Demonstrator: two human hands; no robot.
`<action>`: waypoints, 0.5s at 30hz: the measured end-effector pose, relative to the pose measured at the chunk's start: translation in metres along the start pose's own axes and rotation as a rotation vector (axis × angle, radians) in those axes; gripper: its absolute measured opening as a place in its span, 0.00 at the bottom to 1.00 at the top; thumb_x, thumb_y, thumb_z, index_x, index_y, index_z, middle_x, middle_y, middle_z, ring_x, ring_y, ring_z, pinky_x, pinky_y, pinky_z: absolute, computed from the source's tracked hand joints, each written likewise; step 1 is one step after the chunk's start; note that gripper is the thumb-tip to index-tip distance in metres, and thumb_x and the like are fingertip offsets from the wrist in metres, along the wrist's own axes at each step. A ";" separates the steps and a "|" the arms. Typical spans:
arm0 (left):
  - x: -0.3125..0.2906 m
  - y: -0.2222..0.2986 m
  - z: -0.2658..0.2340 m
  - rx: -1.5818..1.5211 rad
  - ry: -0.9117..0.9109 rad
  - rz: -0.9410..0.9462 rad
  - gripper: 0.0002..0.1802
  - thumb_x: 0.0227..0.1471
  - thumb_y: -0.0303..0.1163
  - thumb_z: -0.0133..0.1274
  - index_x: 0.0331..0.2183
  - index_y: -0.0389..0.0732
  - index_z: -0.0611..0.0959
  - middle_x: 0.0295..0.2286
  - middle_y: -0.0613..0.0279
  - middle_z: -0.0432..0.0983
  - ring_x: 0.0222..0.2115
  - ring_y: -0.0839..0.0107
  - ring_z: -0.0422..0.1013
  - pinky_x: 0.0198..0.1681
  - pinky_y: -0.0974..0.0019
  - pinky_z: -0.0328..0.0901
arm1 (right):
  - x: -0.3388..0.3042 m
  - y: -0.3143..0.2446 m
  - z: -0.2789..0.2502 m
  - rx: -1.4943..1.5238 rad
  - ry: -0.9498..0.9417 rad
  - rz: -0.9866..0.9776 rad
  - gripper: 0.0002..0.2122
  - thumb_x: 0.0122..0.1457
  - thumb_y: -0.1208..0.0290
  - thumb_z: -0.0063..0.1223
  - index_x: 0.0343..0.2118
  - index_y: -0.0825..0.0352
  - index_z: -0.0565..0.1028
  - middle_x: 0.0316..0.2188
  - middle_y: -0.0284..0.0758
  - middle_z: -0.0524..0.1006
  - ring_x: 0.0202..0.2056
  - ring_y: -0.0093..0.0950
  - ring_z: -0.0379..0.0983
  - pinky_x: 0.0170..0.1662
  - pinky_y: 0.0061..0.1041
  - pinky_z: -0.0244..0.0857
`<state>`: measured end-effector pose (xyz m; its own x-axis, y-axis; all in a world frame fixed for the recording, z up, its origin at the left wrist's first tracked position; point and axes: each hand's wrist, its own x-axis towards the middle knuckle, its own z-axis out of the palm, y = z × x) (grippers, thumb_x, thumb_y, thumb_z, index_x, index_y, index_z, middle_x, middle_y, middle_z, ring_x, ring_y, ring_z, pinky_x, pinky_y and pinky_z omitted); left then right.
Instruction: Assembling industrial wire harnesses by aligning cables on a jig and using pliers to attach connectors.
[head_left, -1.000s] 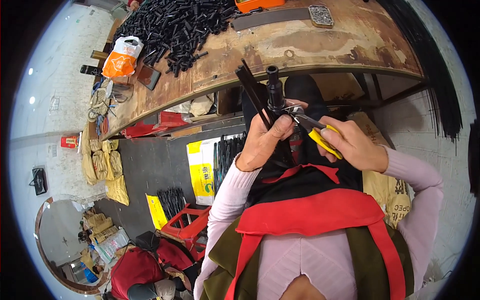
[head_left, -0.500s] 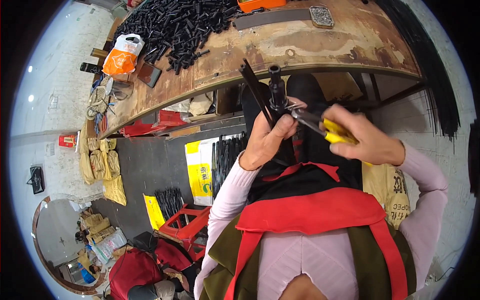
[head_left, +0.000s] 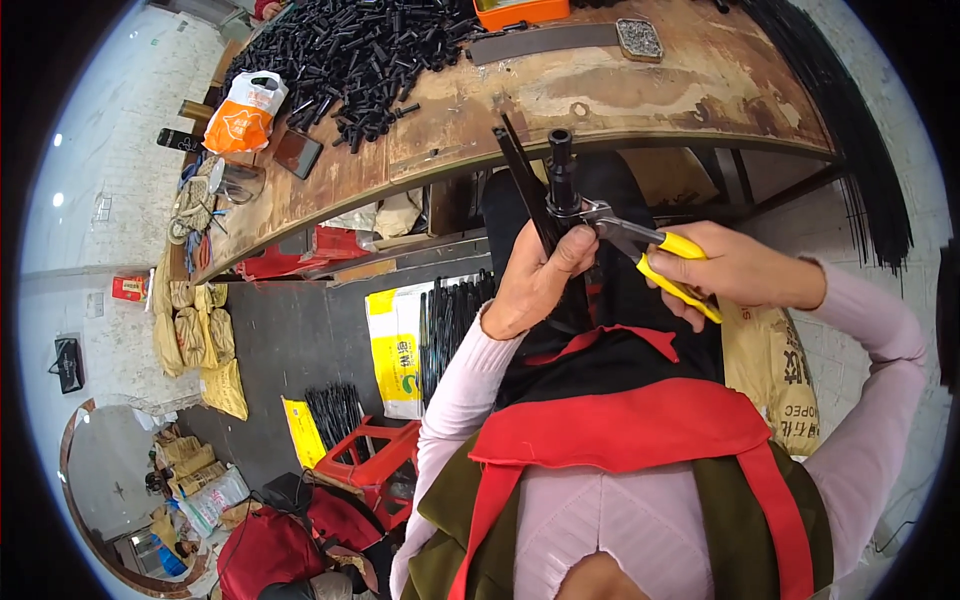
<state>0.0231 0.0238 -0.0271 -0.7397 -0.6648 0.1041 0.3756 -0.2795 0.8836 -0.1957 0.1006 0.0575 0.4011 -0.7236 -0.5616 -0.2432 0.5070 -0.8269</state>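
Note:
My left hand (head_left: pixel 535 275) is closed round a black ribbed tubular fitting (head_left: pixel 562 175) and a few thin black rods (head_left: pixel 520 175), all pointing away from me above my lap. In my right hand (head_left: pixel 735 268) are yellow-handled pliers (head_left: pixel 690 295), gripped by the handles, which stand spread apart. The pliers' metal jaws touch or nearly touch the lower end of the fitting, right beside my left thumb. Whether the jaws clasp anything there is too small to tell.
Ahead stands a worn wooden table (head_left: pixel 640 95) bearing a heap of black plastic parts (head_left: pixel 340 60), a small tray of metal pieces (head_left: pixel 640 40), an orange box (head_left: pixel 520 10) and a phone (head_left: pixel 298 152). Long black rods (head_left: pixel 870 190) hang over its right end. A red stool (head_left: pixel 370 455) is at left.
My right hand has moved slightly right and the pliers' handles have spread wider, with their jaws still by the fitting. My left hand has shifted a little to the right with the fitting and rods.

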 end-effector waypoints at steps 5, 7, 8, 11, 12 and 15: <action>0.002 0.000 0.001 0.064 -0.017 -0.016 0.15 0.64 0.39 0.48 0.38 0.35 0.73 0.23 0.73 0.61 0.22 0.82 0.55 0.25 0.76 0.52 | -0.001 -0.007 -0.005 0.065 0.019 0.177 0.17 0.67 0.57 0.46 0.28 0.66 0.65 0.16 0.29 0.65 0.13 0.16 0.57 0.15 0.19 0.53; -0.001 0.000 0.002 0.082 0.009 0.000 0.14 0.64 0.39 0.48 0.38 0.36 0.73 0.23 0.73 0.61 0.22 0.82 0.55 0.25 0.76 0.53 | 0.000 -0.013 -0.003 0.035 0.028 0.154 0.16 0.66 0.57 0.46 0.28 0.66 0.66 0.16 0.29 0.65 0.13 0.16 0.57 0.15 0.19 0.53; -0.001 0.000 0.002 0.099 0.039 0.019 0.14 0.64 0.39 0.48 0.38 0.36 0.73 0.22 0.73 0.62 0.23 0.82 0.55 0.25 0.76 0.53 | 0.000 -0.014 -0.003 0.000 0.034 0.133 0.16 0.66 0.57 0.46 0.29 0.66 0.66 0.16 0.28 0.65 0.13 0.16 0.57 0.15 0.19 0.53; 0.004 -0.003 0.002 0.148 0.044 0.012 0.13 0.64 0.38 0.47 0.38 0.36 0.72 0.23 0.73 0.62 0.23 0.82 0.56 0.25 0.76 0.53 | 0.000 -0.009 0.001 -0.083 0.118 0.094 0.16 0.66 0.56 0.47 0.31 0.66 0.66 0.15 0.28 0.64 0.13 0.16 0.59 0.15 0.19 0.54; 0.007 -0.005 0.003 0.178 0.021 0.009 0.13 0.64 0.38 0.47 0.38 0.37 0.71 0.23 0.72 0.63 0.23 0.83 0.56 0.25 0.76 0.54 | -0.005 -0.015 -0.005 -0.086 0.118 0.093 0.16 0.66 0.56 0.47 0.31 0.66 0.66 0.15 0.28 0.64 0.13 0.16 0.59 0.15 0.19 0.54; 0.005 -0.004 0.008 0.290 0.053 0.009 0.13 0.64 0.39 0.46 0.39 0.37 0.71 0.24 0.72 0.63 0.23 0.83 0.57 0.25 0.76 0.55 | -0.019 -0.067 -0.010 -0.362 0.091 0.322 0.17 0.65 0.54 0.47 0.33 0.67 0.67 0.15 0.29 0.66 0.14 0.18 0.62 0.16 0.20 0.58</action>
<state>0.0136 0.0272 -0.0263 -0.7037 -0.7041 0.0952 0.2013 -0.0691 0.9771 -0.1960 0.0759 0.1237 0.1806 -0.6029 -0.7771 -0.6398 0.5280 -0.5584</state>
